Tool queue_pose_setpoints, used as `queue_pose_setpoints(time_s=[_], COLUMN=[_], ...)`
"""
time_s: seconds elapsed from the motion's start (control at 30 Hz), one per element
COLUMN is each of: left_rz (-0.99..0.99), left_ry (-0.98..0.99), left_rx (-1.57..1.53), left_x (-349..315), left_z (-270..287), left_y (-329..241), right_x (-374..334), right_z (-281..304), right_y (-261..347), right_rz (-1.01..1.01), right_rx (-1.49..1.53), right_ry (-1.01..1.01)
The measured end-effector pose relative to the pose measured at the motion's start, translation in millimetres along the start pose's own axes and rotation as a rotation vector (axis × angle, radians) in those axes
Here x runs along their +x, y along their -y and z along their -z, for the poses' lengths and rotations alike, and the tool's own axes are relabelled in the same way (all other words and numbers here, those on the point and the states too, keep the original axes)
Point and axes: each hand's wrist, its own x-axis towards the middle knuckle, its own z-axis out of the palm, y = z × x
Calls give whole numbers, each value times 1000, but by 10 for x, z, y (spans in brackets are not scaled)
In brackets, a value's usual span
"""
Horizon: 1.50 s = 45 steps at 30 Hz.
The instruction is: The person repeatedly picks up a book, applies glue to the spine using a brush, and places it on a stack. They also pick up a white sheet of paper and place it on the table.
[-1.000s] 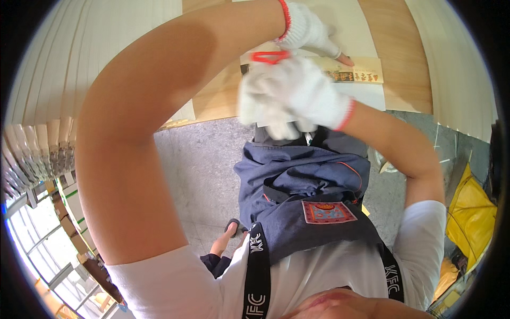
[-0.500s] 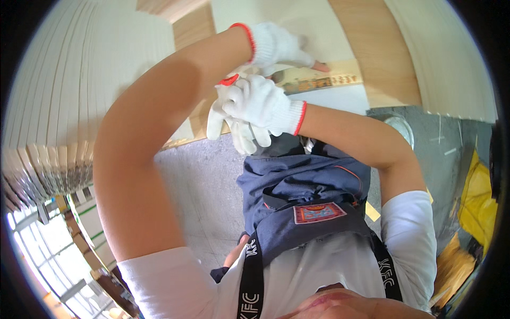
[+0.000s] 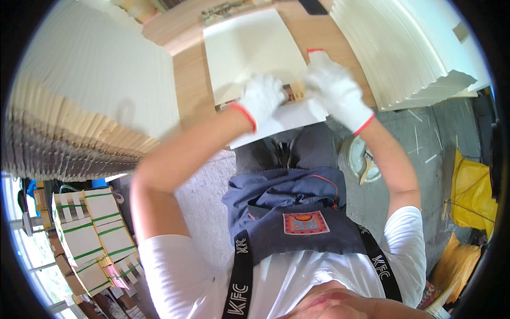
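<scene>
A large pale sheet [image 3: 255,50] lies on the wooden tabletop in front of me, with a dark printed strip [image 3: 289,94] along its near edge. Beside that strip, a white paper flap [image 3: 279,121] reaches over the table's near edge. My left hand [image 3: 261,100], in a white knit glove with a red cuff, rests over the strip; its fingertips are hidden and blurred. My right hand [image 3: 337,93], gloved likewise, is at the right end of the flap. Motion smears its fingers, and a red edge shows at the glove's far end.
Tall stacks of pale sheets stand left [image 3: 101,80] and right [image 3: 398,53]. A dark flat object [image 3: 313,6] and a printed strip [image 3: 234,10] lie at the far side. Below right are a round tub [image 3: 357,159] with a brush and a yellow bag [image 3: 472,191]. Strapped bundles [image 3: 87,228] stand lower left.
My hands, close together with forearms nearly crossing before, are now side by side, the left one nearer me. My right hand has moved right. The view has shifted, showing more of the sheet.
</scene>
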Motion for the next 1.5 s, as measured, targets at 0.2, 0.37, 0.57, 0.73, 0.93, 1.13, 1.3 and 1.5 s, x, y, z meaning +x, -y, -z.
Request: queue_pose_setpoints(time_s=[0.2, 0.37, 0.57, 0.73, 0.93, 1.13, 1.3, 1.5], left_rz=[865, 1236, 1138, 1385, 1286, 938, 966, 424], left_ry=[-576, -1033, -1120, -1103, -966, -929, -1081, -1338], left_rx=[-2359, -2946, -2908, -2736, -2663, -2254, -1848, -1400], left_x=[-844, -892, -625, -548, -749, -1012, -1322, -2336], left_z=[-139, -59, -673, -439, -186, 450, 1821, 2682], left_y=[-752, -531, -138, 136, 475, 643, 427, 690], right_x=[-143, -233, -251, 361, 766, 868, 814, 1815], right_z=[-497, -493, -344, 364, 41, -859, -410, 919], right_y=[-188, -329, -533, -426, -267, -294, -12, 429], right_rz=[195, 212, 120, -825, -915, -833, -365, -40], right_rx=[209, 303, 373, 1017, 1486, 2093, 2370, 2234], right_ry=[-93, -47, -57, 456, 377, 45, -160, -487])
